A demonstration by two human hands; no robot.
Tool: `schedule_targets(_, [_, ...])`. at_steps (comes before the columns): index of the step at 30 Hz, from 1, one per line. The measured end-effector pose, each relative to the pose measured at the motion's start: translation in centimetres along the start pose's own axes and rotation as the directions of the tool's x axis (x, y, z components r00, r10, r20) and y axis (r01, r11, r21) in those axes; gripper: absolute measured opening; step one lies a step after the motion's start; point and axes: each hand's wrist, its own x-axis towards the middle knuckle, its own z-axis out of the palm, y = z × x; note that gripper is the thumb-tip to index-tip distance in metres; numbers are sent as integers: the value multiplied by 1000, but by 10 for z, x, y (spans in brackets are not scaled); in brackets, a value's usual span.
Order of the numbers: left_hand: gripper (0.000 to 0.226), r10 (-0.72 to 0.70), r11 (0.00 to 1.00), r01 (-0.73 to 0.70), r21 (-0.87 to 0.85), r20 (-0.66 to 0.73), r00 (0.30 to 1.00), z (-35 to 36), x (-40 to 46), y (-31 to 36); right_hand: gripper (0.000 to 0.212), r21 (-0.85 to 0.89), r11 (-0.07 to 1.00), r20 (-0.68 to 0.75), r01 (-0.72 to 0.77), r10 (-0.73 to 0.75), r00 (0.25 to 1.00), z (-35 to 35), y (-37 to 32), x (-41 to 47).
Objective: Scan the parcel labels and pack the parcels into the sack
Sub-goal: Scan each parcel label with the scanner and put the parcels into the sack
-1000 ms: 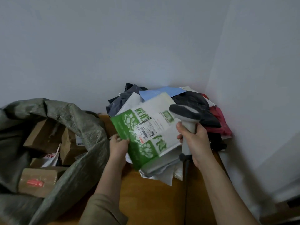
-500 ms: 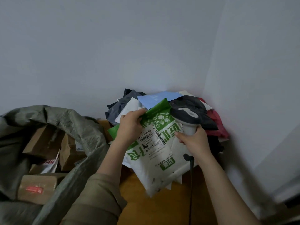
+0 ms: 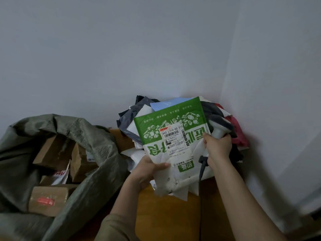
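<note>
Parcel (image 3: pixel 173 141): one green-and-white mailer with a barcode label, held upright over the wooden table (image 3: pixel 166 214). Left hand (image 3: pixel 147 171) pinches its lower edge, thumb on top. Right hand (image 3: pixel 217 148) grips one scanner (image 3: pixel 219 131) beside it, fingers curled. Sack (image 3: pixel 83 136): open, olive, at least four cardboard boxes (image 3: pixel 50 200) inside.

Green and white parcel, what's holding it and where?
Left hand grips the parcel at its lower left edge; right hand holds the scanner by its handle.
</note>
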Motion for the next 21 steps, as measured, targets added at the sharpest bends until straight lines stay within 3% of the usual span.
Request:
schedule_targets(5, [31, 42, 982, -96, -164, -305, 951, -18, 6, 7, 20, -61, 994, 125, 90, -82, 989, -6, -17, -8])
schedule_targets(9, [35, 29, 982, -115, -151, -479, 877, -37, 13, 16, 11, -121, 989, 379, 84, -32, 925, -7, -41, -23])
schedule_targets(15, [37, 33, 982, -127, -139, -539, 842, -43, 20, 23, 15, -171, 974, 688, 150, 9, 726, -2, -67, -51])
schedule_targets(18, [37, 19, 983, -115, -141, -547, 837, -43, 21, 26, 16, -132, 962, 766, 238, -53, 640, -4, -81, -64])
schedule_targets(21, [36, 0, 984, -99, -145, -560, 828, -45, 22, 28, 21, -120, 952, 791, 282, -80, 606, -9, -97, -76])
